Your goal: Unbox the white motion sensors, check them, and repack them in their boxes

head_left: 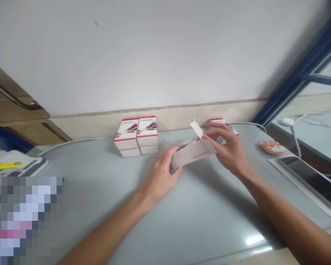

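A small white cardboard box (193, 154) is held above the grey tabletop, tilted, with one end open and a white flap (196, 129) standing up. My left hand (161, 173) is wrapped round its left end. At the open right end, my right hand (230, 149) is closed on the box by the flaps, thumb and fingers touching the cardboard. What lies inside the box cannot be seen. Left of it, white and red printed boxes (127, 133) stand stacked in two neighbouring piles against the wall. Another printed box (216, 120) is partly hidden behind my right hand.
To the right lie an orange dog-faced object (273, 147) and a dark flat device (311, 180) on a white sheet. A white cable (251, 124) runs along the wall. At far left is a white device (24, 167) with a yellow label; a blue frame (292, 70) rises at right.
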`<state>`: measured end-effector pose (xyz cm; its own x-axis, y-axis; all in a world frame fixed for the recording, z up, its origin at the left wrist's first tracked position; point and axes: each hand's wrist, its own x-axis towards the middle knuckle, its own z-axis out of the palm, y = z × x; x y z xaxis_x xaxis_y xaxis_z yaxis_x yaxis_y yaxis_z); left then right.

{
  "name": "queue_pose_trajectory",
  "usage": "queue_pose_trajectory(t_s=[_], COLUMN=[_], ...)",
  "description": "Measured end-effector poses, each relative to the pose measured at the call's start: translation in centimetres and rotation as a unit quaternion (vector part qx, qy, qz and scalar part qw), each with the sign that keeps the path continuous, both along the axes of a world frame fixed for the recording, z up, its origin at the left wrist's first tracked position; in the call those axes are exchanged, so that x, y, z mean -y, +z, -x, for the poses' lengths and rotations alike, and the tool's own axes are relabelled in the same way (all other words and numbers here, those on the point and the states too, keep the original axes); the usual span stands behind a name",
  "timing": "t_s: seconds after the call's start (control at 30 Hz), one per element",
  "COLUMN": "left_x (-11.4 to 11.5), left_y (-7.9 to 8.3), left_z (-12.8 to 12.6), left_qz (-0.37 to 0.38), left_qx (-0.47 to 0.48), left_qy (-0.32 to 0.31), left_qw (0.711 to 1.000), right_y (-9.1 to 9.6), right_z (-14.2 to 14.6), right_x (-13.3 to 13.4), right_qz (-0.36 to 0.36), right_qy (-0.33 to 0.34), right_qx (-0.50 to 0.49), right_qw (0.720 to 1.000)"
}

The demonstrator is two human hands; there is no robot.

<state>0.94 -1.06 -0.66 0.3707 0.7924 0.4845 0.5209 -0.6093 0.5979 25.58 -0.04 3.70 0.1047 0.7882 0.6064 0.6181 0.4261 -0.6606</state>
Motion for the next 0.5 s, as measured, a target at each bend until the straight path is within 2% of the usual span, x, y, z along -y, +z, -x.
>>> queue_pose_trajectory(t_s=[0.13, 0.3, 0.4, 0.47, 0.5], left_x=[0.3, 0.6, 0.1, -0.3, -0.6], left_y=[1.1, 1.1, 0.6, 0.5, 0.5], left_z=[-0.1, 0.2, 0.7, 1.0, 1.1], left_qz=[-0.032, -0.043, -0.042, -0.032, -0.026], left_qx=[0.007, 0.009, 0.024, 0.055, 0.075], left_qy=[-0.006, 0.002, 0.029, 0.061, 0.074], left_qw=[0.999, 0.999, 0.998, 0.996, 0.994], right_y=[0.6, 1.3, 1.0, 0.3, -0.1], right_z=[-1.2, -1.4, -3.2, -5.4, -6.5], right_x=[-0.6, -0.8, -1.7, -2.6, -3.1], right_qz=[0.055, 0.044, -0.006, -0.032, -0.015], right_qy=[0.019, 0.007, -0.054, -0.116, -0.125], right_qx=[-0.133, -0.242, -0.314, -0.373, -0.391], right_qw=[0.989, 0.969, 0.948, 0.920, 0.912])
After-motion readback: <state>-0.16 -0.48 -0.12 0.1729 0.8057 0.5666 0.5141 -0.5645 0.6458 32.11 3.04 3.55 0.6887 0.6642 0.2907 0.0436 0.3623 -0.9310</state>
